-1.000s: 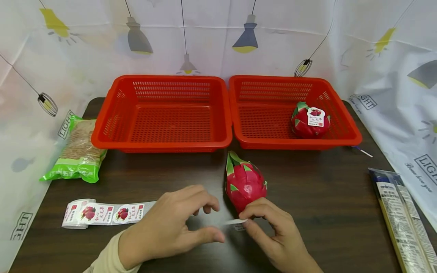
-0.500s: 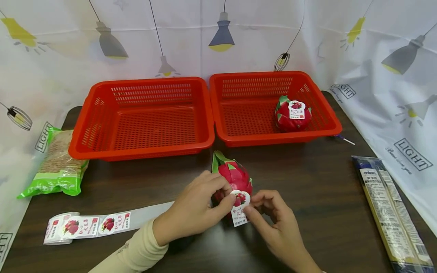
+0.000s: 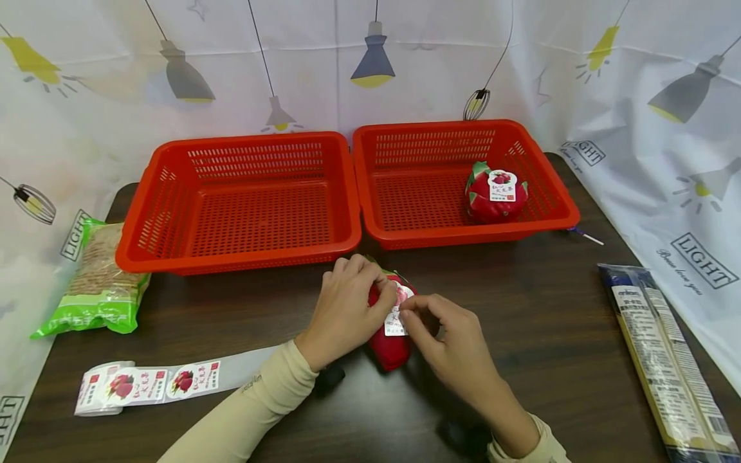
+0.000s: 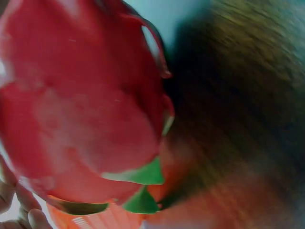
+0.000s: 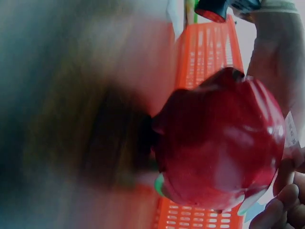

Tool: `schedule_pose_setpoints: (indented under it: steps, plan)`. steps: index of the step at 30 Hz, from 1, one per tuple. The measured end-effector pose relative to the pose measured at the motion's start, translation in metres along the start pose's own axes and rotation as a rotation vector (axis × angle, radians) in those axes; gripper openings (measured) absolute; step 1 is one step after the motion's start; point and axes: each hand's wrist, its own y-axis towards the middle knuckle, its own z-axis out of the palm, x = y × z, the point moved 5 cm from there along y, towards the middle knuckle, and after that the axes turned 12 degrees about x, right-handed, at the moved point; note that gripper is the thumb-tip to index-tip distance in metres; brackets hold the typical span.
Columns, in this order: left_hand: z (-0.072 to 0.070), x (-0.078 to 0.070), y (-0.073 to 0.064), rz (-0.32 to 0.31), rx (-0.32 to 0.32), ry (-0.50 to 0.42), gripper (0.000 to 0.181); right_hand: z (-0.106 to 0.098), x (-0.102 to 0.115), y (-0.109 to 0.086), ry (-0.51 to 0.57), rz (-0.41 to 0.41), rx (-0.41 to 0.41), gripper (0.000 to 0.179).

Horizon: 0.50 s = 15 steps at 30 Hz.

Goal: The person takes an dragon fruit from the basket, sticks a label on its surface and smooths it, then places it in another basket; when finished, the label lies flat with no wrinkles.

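A red dragon fruit [image 3: 389,352] with green-tipped scales lies on the dark table before the baskets. Against its upper side is a white sticker [image 3: 396,325] with a printed fruit picture. My left hand [image 3: 346,312] pinches the sticker's left edge between thumb and finger, covering part of the fruit. From the other side my right hand [image 3: 454,341] pinches the sticker's right edge. In the right wrist view the fruit [image 5: 219,143] shows its rounded side, with a sticker corner [image 5: 291,130] standing out beside the fingers [image 5: 281,205]. The left wrist view is mostly filled by the fruit [image 4: 86,114].
Two red baskets [image 3: 243,265] stand at the back; the right one holds another dragon fruit [image 3: 480,204] bearing the same sticker. A sticker roll [image 3: 104,389] trails its strip at the left, below a green-edged bag [image 3: 95,283]. A long packet [image 3: 666,360] lies at the right.
The sticker has come from in front of the fruit up onto its surface. My left hand has joined the right at the sticker, and both have moved away from me. The head view has shifted right.
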Motion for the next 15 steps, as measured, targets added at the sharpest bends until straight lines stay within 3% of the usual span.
schedule_pose_setpoints:
  steps: [15]
  plan:
    - [0.0099,0.0058,0.0037,-0.054,0.012,0.023,0.018,-0.0003,-0.0034,0.0051,-0.096,-0.007,-0.01,0.014]
